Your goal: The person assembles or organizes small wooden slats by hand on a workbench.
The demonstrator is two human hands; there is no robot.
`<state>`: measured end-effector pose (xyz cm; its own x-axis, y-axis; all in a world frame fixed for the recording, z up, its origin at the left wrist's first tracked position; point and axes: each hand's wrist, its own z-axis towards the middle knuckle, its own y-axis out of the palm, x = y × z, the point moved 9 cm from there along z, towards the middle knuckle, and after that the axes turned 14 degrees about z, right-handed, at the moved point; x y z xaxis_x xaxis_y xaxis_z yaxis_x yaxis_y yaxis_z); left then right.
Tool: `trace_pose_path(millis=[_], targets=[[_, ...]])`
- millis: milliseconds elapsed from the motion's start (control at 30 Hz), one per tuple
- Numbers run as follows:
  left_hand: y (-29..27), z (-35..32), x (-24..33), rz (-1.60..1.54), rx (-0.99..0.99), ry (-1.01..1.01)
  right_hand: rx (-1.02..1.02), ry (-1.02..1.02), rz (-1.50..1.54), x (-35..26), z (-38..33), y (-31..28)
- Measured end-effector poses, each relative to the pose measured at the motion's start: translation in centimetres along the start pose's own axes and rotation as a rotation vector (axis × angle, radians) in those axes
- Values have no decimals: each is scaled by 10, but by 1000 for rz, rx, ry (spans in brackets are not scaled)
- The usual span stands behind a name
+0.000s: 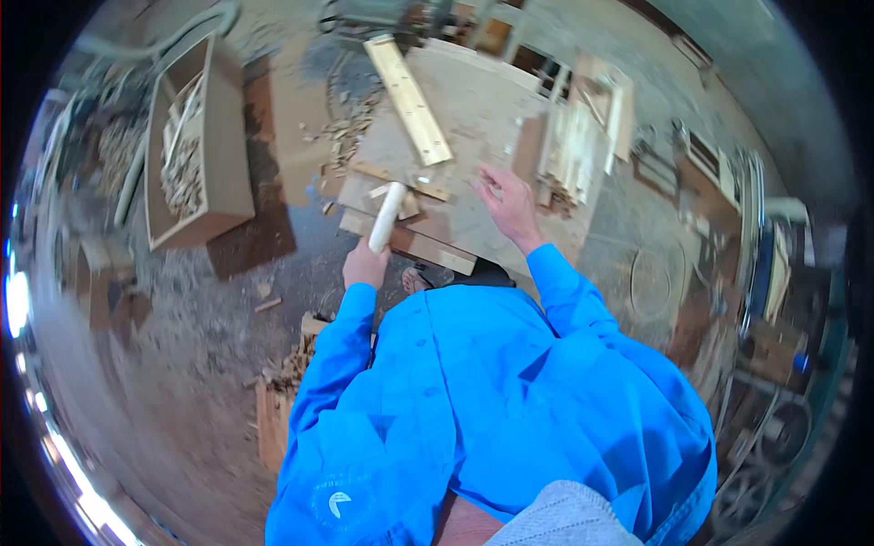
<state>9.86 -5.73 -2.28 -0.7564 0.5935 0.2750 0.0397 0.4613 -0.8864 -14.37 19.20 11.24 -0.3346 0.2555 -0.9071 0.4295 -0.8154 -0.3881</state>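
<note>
My left hand (366,264) is closed round the lower end of a smooth white cylinder (389,215) with a rounded top, maybe a bottle. It tilts up over the near left edge of a worktable (455,109). Above the table's right half is my right hand (512,209), its thumb and fingers curled together; whatever they may hold is too small and blurred to name. Beyond my hands a pale wooden board (408,98) with dark marks along it lies slantwise. Short wood offcuts (428,188) lie beside the white cylinder.
A stack of pale wood strips (572,150) sits on the table's right side. To the left stands a wooden box (232,173) of scraps. A pile of wood pieces (289,369) lies by my left arm. Shelving and frames (774,273) line the right.
</note>
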Motion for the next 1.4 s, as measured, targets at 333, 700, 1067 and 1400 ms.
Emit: trace_pose_path(millis=[333, 700, 1067, 1400], targets=[[8, 2, 15, 36, 18, 72, 356, 86, -511, 29, -21, -129], [7, -3, 11, 59, 6, 34, 99, -19, -995, 66, 12, -105], [7, 0, 7, 46, -15, 23, 184, -65, -924, 53, 14, -103], [2, -2, 13, 38, -8, 53, 354, -156, -773, 41, 19, -112]])
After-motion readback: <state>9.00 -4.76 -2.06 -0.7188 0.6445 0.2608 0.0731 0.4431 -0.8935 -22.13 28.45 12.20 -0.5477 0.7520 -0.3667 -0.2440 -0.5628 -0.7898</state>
